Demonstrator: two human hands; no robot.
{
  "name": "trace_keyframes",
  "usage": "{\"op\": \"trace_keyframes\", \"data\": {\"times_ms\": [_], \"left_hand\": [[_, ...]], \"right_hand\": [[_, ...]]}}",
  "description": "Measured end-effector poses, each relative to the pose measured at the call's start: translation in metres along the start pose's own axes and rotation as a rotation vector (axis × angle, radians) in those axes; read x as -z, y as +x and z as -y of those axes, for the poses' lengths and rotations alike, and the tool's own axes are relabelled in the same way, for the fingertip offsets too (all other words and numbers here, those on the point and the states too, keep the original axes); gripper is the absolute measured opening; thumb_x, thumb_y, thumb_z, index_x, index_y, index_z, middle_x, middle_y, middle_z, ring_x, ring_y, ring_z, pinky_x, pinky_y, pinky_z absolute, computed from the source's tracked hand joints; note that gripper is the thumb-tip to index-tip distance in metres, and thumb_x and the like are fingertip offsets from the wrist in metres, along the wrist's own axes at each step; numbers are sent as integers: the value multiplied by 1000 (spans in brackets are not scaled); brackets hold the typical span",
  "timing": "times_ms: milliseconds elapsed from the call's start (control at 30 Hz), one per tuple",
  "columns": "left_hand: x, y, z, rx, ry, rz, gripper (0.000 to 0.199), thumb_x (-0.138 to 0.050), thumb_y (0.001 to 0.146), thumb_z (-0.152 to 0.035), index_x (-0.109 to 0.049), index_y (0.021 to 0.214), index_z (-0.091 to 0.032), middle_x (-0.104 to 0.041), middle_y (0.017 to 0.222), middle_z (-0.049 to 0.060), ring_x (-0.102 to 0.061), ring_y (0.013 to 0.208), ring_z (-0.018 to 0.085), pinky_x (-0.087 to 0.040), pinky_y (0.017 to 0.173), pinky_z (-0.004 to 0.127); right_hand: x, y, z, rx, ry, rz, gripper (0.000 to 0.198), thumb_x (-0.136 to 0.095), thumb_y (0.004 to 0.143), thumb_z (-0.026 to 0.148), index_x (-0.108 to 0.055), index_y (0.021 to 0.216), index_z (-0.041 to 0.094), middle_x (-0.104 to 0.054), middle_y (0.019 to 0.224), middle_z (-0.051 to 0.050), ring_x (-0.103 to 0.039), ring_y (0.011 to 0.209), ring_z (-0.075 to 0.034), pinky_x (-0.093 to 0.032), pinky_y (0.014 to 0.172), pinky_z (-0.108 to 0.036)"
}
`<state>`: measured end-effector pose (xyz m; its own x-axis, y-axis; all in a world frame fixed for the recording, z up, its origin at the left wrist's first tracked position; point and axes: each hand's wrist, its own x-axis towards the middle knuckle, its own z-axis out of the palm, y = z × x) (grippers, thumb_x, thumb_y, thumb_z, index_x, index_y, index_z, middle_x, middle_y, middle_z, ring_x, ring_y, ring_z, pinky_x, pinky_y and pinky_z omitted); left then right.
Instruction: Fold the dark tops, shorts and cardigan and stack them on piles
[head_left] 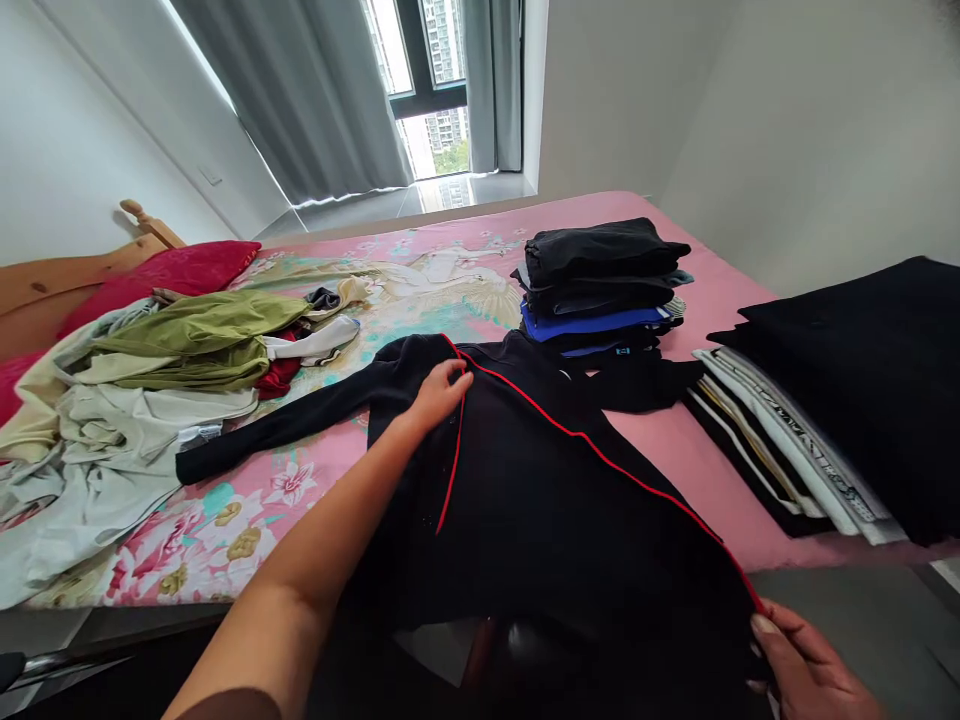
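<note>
A black long-sleeved jacket (540, 500) with red piping lies spread over the front of the bed, its lower part hanging past the edge toward me. My left hand (442, 395) is closed with curled fingers on the red-piped edge near the collar. Down at the lower right, my right hand (810, 660) pinches the far end of the other red-piped front edge between thumb and fingers. One sleeve (277, 425) stretches out to the left over the floral sheet. The other sleeve (645, 380) lies to the right, beside a stack of folded clothes (600, 285).
A loose heap of green, beige and red clothes (202, 340) covers the bed's left side. To the right stands another pile of folded garments (810, 440), black on top. A red pillow (165, 280) rests by the wooden headboard (82, 275). Grey curtains (315, 90) hang behind the bed (585, 210).
</note>
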<state>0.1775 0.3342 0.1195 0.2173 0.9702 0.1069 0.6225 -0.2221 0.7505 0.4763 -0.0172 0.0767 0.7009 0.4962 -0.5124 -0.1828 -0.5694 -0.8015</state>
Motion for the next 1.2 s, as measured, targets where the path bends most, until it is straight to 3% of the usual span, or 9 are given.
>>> {"op": "trace_keyframes", "data": {"times_ms": [100,200,267,433,567,700,867,967,1200], "left_hand": [[18,-94,9,-254,215,116,39,-60,77,-33,-58,113,-18,-53,129,11,-46,123,23,-35,105,39],[49,-173,34,-356,509,355,62,-61,70,-18,-48,129,-26,-37,146,8,-29,137,28,-19,112,51],[67,-203,58,-357,661,379,69,-54,67,-7,-46,132,-30,-36,148,6,-27,138,28,-17,111,54],[77,-210,96,-289,702,156,38,-48,77,-13,-63,110,-25,-57,129,8,-51,120,25,-38,98,44],[63,-212,70,-378,568,38,22,-46,85,-20,-64,99,-21,-67,105,7,-59,102,21,-40,92,40],[49,-243,50,-462,500,154,19,-47,82,-14,-62,92,-20,-65,94,6,-58,91,19,-42,84,35],[40,-279,61,-414,480,218,25,-45,83,-12,-62,98,-21,-63,101,7,-57,95,20,-42,83,35],[32,-285,59,-387,492,186,36,-52,81,-17,-58,116,-23,-60,110,8,-54,104,23,-40,89,39],[7,-283,43,-401,464,53,27,-49,88,-28,-63,111,-25,-61,104,8,-53,97,22,-40,83,37]], "right_hand": [[-2,6,-4,26,55,10,53,-67,58,56,-60,97,21,-65,82,-4,-59,63,-16,-48,47,-24],[-9,11,-4,104,94,30,51,-67,61,54,-60,98,20,-63,80,-1,-55,61,-13,-43,44,-20],[-17,11,3,157,113,51,48,-67,64,53,-61,98,20,-61,74,0,-53,57,-12,-41,43,-19],[-57,-17,39,336,148,176,47,-61,73,53,-59,103,18,-58,68,1,-49,51,-11,-37,43,-20],[-112,-70,42,653,-25,401,33,-51,84,45,-61,97,17,-53,65,2,-46,55,-10,-37,51,-20],[-158,-107,4,891,-372,825,20,-50,84,27,-62,99,21,-61,77,0,-54,68,-12,-40,65,-22],[-165,-109,-33,839,-612,821,28,-55,73,17,-61,100,22,-61,76,1,-54,68,-12,-37,63,-21],[-157,-107,-36,811,-633,746,13,-54,73,21,-62,83,20,-57,67,2,-49,60,-11,-35,58,-22],[-140,-106,-14,602,-356,685,23,-52,74,38,-51,64,18,-42,53,6,-37,49,-9,-30,49,-21]]}}
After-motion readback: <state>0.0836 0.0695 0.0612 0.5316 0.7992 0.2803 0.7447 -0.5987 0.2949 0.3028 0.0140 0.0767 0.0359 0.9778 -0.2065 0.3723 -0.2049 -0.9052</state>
